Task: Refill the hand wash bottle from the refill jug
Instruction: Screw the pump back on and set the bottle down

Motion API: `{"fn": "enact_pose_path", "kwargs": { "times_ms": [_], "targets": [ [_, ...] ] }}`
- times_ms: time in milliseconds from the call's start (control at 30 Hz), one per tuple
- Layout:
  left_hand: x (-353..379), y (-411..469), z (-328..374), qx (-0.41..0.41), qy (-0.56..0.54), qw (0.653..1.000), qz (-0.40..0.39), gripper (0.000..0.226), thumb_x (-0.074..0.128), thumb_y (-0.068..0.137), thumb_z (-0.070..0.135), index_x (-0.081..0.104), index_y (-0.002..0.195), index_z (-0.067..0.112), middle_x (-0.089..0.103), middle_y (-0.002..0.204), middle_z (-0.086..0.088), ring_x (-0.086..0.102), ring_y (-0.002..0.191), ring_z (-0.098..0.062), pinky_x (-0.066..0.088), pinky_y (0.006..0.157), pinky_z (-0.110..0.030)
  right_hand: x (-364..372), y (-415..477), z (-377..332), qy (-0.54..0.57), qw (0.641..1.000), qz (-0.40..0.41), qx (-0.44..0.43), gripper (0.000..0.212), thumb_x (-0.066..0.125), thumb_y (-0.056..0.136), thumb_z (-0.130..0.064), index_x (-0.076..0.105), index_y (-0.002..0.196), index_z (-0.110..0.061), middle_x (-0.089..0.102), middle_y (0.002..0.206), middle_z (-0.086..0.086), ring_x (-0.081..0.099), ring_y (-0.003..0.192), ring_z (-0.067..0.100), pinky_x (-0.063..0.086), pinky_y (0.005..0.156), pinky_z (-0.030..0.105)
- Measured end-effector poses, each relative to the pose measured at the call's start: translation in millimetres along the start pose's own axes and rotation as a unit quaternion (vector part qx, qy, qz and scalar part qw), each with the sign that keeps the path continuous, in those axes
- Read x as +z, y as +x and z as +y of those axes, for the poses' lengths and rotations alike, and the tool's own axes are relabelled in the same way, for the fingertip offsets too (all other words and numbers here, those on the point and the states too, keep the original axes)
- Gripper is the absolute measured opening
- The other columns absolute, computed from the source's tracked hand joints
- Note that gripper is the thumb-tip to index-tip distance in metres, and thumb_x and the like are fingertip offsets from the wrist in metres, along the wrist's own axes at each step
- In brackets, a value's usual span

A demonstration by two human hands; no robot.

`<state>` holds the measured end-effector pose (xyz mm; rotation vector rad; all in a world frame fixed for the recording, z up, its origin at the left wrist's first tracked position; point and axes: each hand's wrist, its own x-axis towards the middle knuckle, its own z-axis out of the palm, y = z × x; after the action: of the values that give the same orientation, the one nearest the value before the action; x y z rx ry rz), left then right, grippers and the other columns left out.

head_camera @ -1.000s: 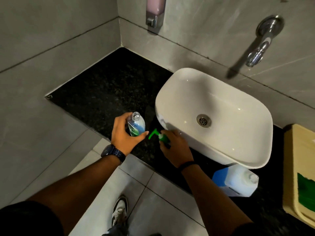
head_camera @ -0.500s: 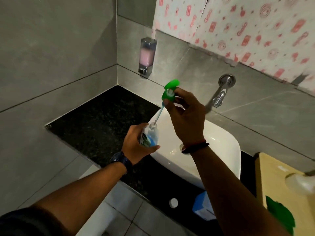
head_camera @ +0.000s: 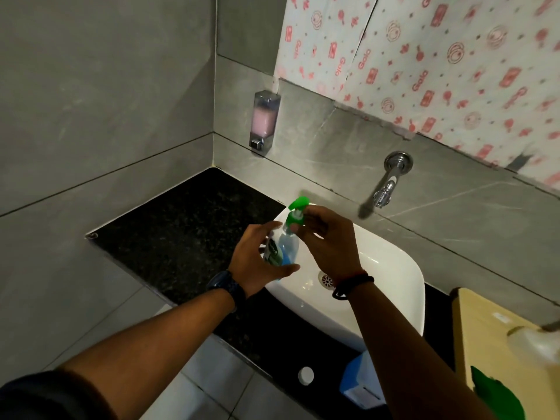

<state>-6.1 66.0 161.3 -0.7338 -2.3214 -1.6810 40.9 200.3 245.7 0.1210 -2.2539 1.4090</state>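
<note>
My left hand [head_camera: 257, 262] grips the clear hand wash bottle [head_camera: 283, 248], which has a green and white label and blue liquid inside. It is held upright over the left rim of the white basin [head_camera: 388, 274]. My right hand [head_camera: 327, 237] pinches the green pump head [head_camera: 295, 212], which sits down on the bottle's neck. The refill jug [head_camera: 362, 383], white with blue, stands on the black counter [head_camera: 181, 231] below the basin's front, partly hidden by my right forearm. A small white cap [head_camera: 306, 375] lies on the counter's front edge near the jug.
A wall soap dispenser [head_camera: 263, 121] with pink liquid hangs in the corner. A chrome tap [head_camera: 389, 183] juts from the tiled wall above the basin. A beige box [head_camera: 500, 353] with a green shape on it sits at the right. Grey floor tiles lie below the counter.
The pump was picked up from the counter, its tube fed into the bottle, and it has come down onto the neck. The camera view has tilted upward.
</note>
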Motion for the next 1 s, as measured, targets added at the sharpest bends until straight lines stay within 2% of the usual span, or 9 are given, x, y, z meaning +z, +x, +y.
{"fn": "enact_pose_path", "kwargs": {
  "times_ms": [133,267,333,433,533,633,733,900,1000],
  "targets": [
    [0,2,3,0.003,-0.006,1.000,-0.001,0.080,0.090,0.049,0.034,0.045,0.116,0.036,0.052,0.107,-0.001,0.054,0.089,-0.002,0.041,0.070,0.000,-1,-2,3,-0.006,1.000,-0.008,0.004,0.027,0.076,0.073,-0.014,0.065,0.094,-0.027,0.070,0.093,0.002,0.067,0.088,0.018,0.056,0.081,0.037],
    [1,1,4,0.001,-0.016,1.000,-0.006,0.079,0.089,0.051,0.038,0.047,0.118,0.033,0.052,0.109,0.001,0.056,0.092,-0.009,0.047,0.072,-0.006,-1,-2,6,-0.022,1.000,-0.004,0.020,0.026,0.078,0.071,-0.016,0.065,0.094,-0.015,0.069,0.090,0.004,0.066,0.083,0.020,0.057,0.076,0.042],
    [1,0,2,0.003,-0.014,1.000,-0.010,0.081,0.088,0.052,0.038,0.048,0.121,0.028,0.052,0.111,0.001,0.056,0.095,-0.010,0.049,0.075,-0.009,0,-1,5,-0.039,0.999,-0.002,0.014,0.026,0.080,0.069,-0.020,0.064,0.089,-0.017,0.067,0.083,0.001,0.063,0.077,0.017,0.057,0.070,0.035],
    [1,-2,1,-0.008,-0.015,1.000,-0.023,0.082,0.088,0.053,0.038,0.049,0.123,0.023,0.052,0.115,-0.001,0.056,0.100,-0.013,0.054,0.079,-0.023,2,0,4,-0.086,0.996,0.032,-0.002,0.034,0.084,0.062,-0.029,0.050,0.069,-0.033,0.053,0.062,-0.011,0.050,0.059,0.005,0.044,0.055,0.010],
    [3,-3,4,-0.005,-0.028,0.999,-0.025,0.081,0.088,0.052,0.039,0.051,0.121,0.021,0.053,0.117,-0.001,0.057,0.102,-0.015,0.056,0.079,-0.031,6,0,5,-0.125,0.990,0.062,0.009,0.044,0.085,0.057,-0.036,0.043,0.066,-0.032,0.049,0.060,-0.012,0.047,0.057,0.003,0.040,0.051,0.009],
    [5,-1,8,0.002,-0.040,0.999,-0.021,0.078,0.089,0.051,0.038,0.052,0.117,0.024,0.054,0.117,0.001,0.058,0.101,-0.013,0.056,0.078,-0.029,8,-1,4,-0.089,0.993,0.064,0.031,0.043,0.085,0.057,-0.034,0.050,0.079,-0.025,0.055,0.073,-0.012,0.055,0.068,0.006,0.049,0.060,0.015],
    [4,2,10,-0.011,-0.043,0.999,-0.010,0.080,0.089,0.050,0.038,0.052,0.120,0.024,0.054,0.112,0.000,0.058,0.096,-0.012,0.055,0.075,-0.022,4,-1,4,-0.033,0.999,0.032,0.015,0.035,0.080,0.068,-0.017,0.058,0.094,-0.022,0.064,0.088,-0.007,0.064,0.084,0.011,0.056,0.073,0.024],
    [2,6,12,-0.004,-0.051,0.999,-0.013,0.080,0.091,0.048,0.034,0.053,0.118,0.027,0.054,0.110,-0.001,0.059,0.095,-0.013,0.055,0.074,-0.021,-9,2,2,-0.090,0.996,-0.014,-0.012,0.023,0.073,0.077,-0.016,0.069,0.099,-0.011,0.068,0.093,-0.005,0.066,0.086,0.010,0.053,0.076,0.015],
    [2,7,13,0.003,-0.048,0.999,-0.022,0.080,0.090,0.048,0.035,0.050,0.117,0.031,0.053,0.108,0.002,0.059,0.093,-0.009,0.053,0.072,-0.015,-15,5,0,-0.103,0.994,-0.044,-0.009,0.023,0.072,0.077,-0.014,0.070,0.099,-0.009,0.070,0.098,0.001,0.066,0.089,0.016,0.056,0.081,0.029]
  ]
}}
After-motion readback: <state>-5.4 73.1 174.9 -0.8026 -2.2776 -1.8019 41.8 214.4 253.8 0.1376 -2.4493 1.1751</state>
